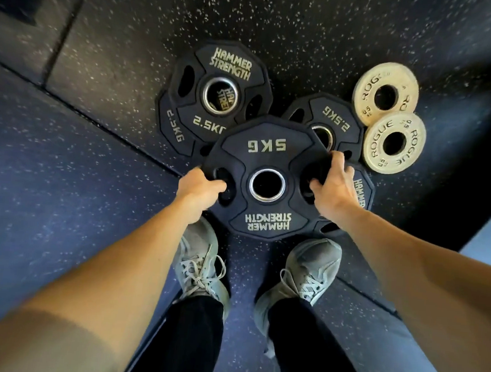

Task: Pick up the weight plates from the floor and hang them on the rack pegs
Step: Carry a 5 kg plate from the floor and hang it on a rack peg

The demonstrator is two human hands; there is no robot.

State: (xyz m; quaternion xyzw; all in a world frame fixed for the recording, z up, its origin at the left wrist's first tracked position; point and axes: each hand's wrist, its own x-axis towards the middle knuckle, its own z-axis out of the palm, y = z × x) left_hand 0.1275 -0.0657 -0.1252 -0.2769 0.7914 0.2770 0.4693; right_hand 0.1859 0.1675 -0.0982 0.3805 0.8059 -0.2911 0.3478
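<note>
Head view: both hands, left (pixel 198 189) and right (pixel 331 182), grasp the black "5KG HAMMER STRENGTH" plate (pixel 265 155) by its side slots, lettering inverted; beyond lie "2.5KG" plates (pixel 215 66) and "ROGUE" discs (pixel 394 143).

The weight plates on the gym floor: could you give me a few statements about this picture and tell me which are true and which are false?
1. Both hands grip the 5 kg plate through its side openings. True: the left hand and the right hand each hold one.
2. The two pale Rogue plates lie apart, not touching. False: one overlaps the other.
3. The upper left 2.5 kg plate lies on top of another plate. True.
4. The person is barefoot. False: grey laced shoes are on both feet.
5. The rack pegs stand beside the plates. False: no rack is in view.
</note>
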